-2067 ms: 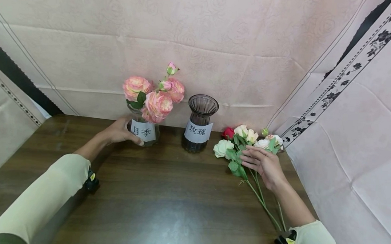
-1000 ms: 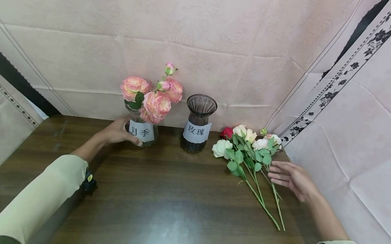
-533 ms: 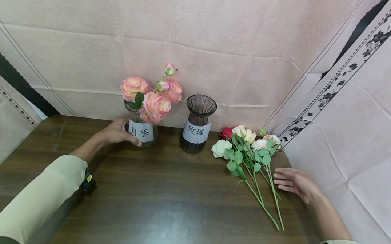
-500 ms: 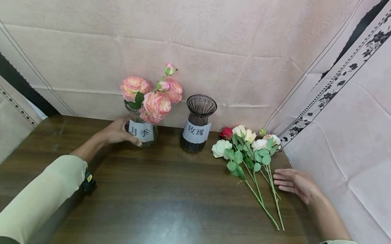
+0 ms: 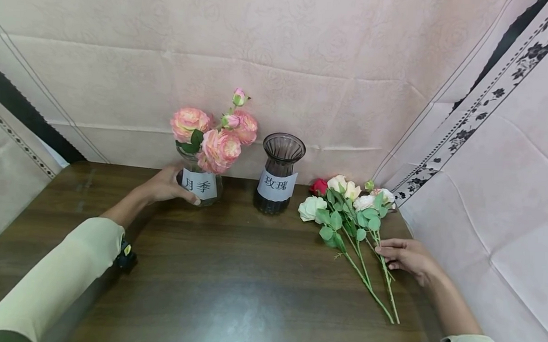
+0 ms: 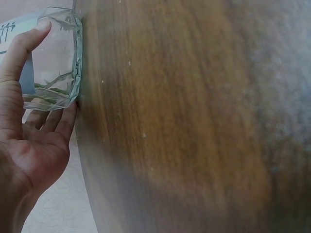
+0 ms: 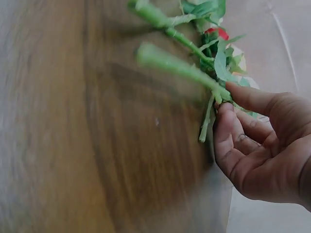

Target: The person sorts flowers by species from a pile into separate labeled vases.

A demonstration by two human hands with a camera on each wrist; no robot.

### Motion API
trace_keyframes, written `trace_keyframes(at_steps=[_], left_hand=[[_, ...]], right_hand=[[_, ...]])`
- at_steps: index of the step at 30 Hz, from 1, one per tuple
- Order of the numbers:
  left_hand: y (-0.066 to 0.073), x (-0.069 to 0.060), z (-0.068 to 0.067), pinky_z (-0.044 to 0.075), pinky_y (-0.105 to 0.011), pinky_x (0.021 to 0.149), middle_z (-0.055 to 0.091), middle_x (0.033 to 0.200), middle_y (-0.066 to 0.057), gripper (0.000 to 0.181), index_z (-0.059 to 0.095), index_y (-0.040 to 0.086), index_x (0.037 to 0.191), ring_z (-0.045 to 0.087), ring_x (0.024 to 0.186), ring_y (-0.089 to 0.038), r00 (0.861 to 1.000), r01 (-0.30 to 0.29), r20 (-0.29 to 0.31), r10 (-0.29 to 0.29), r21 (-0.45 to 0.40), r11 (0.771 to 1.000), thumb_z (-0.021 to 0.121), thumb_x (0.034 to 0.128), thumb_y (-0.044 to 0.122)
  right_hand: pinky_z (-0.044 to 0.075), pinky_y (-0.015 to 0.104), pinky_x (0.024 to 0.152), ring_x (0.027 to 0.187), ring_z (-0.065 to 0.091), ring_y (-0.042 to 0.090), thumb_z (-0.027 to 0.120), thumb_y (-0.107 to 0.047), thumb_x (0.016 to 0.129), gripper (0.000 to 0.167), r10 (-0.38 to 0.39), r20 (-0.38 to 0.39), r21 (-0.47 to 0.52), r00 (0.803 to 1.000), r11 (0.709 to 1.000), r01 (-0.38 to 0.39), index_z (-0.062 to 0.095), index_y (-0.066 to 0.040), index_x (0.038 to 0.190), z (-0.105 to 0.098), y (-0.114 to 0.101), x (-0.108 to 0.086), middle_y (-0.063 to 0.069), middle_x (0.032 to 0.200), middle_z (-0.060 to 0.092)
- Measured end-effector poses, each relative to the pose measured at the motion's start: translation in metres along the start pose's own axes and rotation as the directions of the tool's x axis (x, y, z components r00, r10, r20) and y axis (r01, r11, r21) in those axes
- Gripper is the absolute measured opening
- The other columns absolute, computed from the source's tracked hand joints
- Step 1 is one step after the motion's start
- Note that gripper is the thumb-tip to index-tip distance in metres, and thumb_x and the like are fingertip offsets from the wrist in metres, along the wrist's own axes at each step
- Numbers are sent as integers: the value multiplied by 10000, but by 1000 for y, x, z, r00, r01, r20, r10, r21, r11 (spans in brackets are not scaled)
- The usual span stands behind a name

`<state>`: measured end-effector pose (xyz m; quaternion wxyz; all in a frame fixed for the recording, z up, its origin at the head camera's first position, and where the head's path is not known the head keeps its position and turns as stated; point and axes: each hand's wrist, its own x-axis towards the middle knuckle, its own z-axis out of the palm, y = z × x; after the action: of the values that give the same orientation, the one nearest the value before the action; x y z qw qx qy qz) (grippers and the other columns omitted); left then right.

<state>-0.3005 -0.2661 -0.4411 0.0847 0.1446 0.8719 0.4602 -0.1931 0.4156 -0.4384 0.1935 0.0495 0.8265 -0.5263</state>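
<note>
My left hand (image 5: 170, 185) grips the clear glass vase (image 5: 217, 190) from its left side, thumb across the front by a white label with dark characters. Pink flowers (image 5: 220, 149) stand in that vase. In the left wrist view my left hand (image 6: 36, 150) is curled round the glass (image 6: 58, 53). At the right, my right hand (image 5: 410, 258) pinches a green stem (image 5: 386, 273) of the flowers lying on the table. The right wrist view has the thumb and forefinger of my right hand (image 7: 265, 145) closed on the stem (image 7: 184, 70); the other fingers are curled.
A dark fluted vase (image 5: 280, 166) with a white label stands upright between the clear vase and the loose flowers. White (image 5: 312, 208), cream and red (image 5: 319, 187) blooms lie near the back of the brown table (image 5: 233, 271). Pale cloth (image 5: 307, 50) hangs behind.
My right hand moved from over the blooms down and right beside the stems, then slightly left, and has taken hold of a stem. My left hand stays on the clear vase.
</note>
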Motion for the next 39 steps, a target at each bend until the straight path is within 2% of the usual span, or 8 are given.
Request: trace_keyframes(at_steps=[3,8,15,19,23,28,36,39], left_hand=[[0,-1,1,518,-395,1081,725,1451,-175,894,552,96,1557,693,1310,-341,1000,-3,2,3,-4,1000,1039,814,191],[1,-2,1,526,-387,1072,737,1433,-166,864,572,97,1536,703,1296,-331,1000,-11,4,11,-8,1000,1039,816,191],[1,-2,0,529,-371,1073,747,1424,-163,843,583,94,1526,714,1282,-315,1000,-21,11,21,-13,1000,1034,820,181],[1,-2,0,525,-385,1083,757,1414,-163,825,596,92,1515,719,1275,-314,1000,-20,11,20,-13,1000,1031,818,163],[1,-3,0,518,-398,1098,754,1424,-161,838,592,91,1522,712,1285,-312,1000,-19,11,20,-8,1000,1034,813,166],[1,-3,0,523,-394,1086,759,1413,-158,831,597,92,1517,715,1265,-298,1000,-23,9,23,-2,1000,1033,814,168],[1,-1,0,523,-398,1088,754,1425,-161,847,587,96,1532,714,1281,-313,1000,-27,15,27,-3,1000,1033,816,170],[1,0,0,527,-391,1084,750,1433,-163,858,580,98,1540,712,1291,-320,1000,-27,15,27,-4,1000,1034,816,173]], right_hand=[[655,253,813,924,723,67,710,-123,1111,391,-21,45,38,999,999,19,660,113,1418,0,-2,-3,-122,1070,810],[687,322,919,996,805,130,651,-97,1139,221,-12,157,183,988,983,-17,677,-7,1339,-1,-7,-7,-31,1126,822],[676,359,1002,1080,808,166,607,-98,1154,452,1,258,256,966,964,-69,494,93,1548,3,-15,-6,9,1213,792],[673,348,1004,1088,813,161,579,-93,1166,307,-30,291,307,956,949,-64,612,-38,1466,6,-18,-3,-2,1227,796],[676,352,1000,1084,827,169,559,-78,1173,212,-66,273,372,960,927,-42,672,-138,1342,10,-21,-2,5,1216,812],[674,376,1013,1108,838,194,538,-61,1181,216,-97,208,458,973,889,-9,699,-142,1299,17,-26,-2,32,1220,832],[685,390,986,1079,859,238,527,-43,1183,260,-120,93,627,988,778,36,756,-155,1234,35,-36,1,62,1181,845],[688,386,975,1048,863,234,525,-47,1185,250,-114,53,663,992,747,51,750,-150,1223,43,-39,4,60,1160,845]])
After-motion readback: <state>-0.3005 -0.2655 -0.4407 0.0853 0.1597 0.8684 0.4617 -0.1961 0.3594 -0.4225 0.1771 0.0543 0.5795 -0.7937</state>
